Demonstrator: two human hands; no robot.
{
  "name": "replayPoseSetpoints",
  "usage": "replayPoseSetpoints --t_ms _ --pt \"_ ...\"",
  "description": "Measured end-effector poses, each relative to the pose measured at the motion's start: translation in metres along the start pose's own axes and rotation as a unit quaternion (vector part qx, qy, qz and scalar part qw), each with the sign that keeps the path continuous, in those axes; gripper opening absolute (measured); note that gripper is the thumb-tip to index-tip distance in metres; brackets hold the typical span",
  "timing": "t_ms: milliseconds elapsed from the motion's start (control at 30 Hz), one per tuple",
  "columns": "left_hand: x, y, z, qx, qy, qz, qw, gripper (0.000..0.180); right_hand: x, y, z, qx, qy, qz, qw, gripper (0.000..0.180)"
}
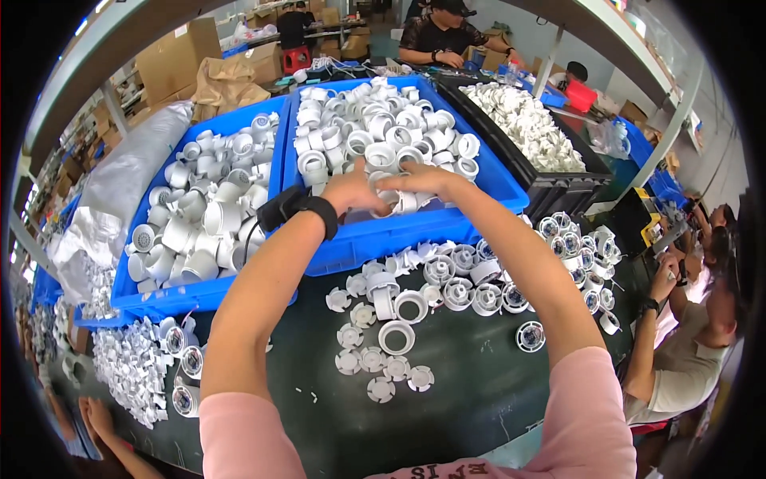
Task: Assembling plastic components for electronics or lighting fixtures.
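Wht cups point(381, 126): smooth plast., semi-gloss. 2 big blue bins point(351, 246): glossy plast. Sleeves point(589, 411): matt cloth.

- Left hand point(351, 191) and right hand point(428, 182): fingertips partly obscured among white rings point(329, 138); grip indeterminable.
- Pink shirt point(254, 441): truncated by the lower edge.
- Co-worker point(682, 371), right: blurred toward the dark rim.
- White specks point(313, 397) on table point(455, 415): too small to identify.

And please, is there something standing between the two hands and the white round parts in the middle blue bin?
Nothing visible does. The left hand and right hand are at the white round parts; the forearms pass over the bin's near wall, which does not block them.
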State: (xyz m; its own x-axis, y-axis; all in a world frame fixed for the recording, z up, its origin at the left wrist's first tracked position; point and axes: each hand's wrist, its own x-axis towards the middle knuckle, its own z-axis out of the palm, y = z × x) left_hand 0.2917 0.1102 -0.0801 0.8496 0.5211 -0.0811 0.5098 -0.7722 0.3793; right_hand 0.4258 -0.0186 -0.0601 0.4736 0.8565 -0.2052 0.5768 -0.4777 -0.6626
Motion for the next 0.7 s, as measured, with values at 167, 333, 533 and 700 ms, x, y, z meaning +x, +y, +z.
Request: replayPoseSetpoints --t_ms 167,333,533,700 --pt "-0.007 0.012 -0.003 -0.087 0.048 0.000 0.995 0.110 -0.004 0.000 -0.005 0.101 -0.068 -0.020 0.992 0.113" --pt "0.000 0.024 -0.006 -0.045 0.079 -0.023 0.996 0.102 0.019 0.020 0.002 0.116 -0.015 -0.048 0.992 0.088" --pt "0.003 0.033 -0.017 -0.076 0.205 0.008 0.976 0.079 0.011 0.006 0.007 0.311 -0.007 -0.039 0.950 0.054" --pt "-0.023 0.051 -0.049 -0.174 0.159 -0.021 0.972 0.083 -0.012 -0.019 -0.009 0.334 0.009 -0.060 0.941 0.060"
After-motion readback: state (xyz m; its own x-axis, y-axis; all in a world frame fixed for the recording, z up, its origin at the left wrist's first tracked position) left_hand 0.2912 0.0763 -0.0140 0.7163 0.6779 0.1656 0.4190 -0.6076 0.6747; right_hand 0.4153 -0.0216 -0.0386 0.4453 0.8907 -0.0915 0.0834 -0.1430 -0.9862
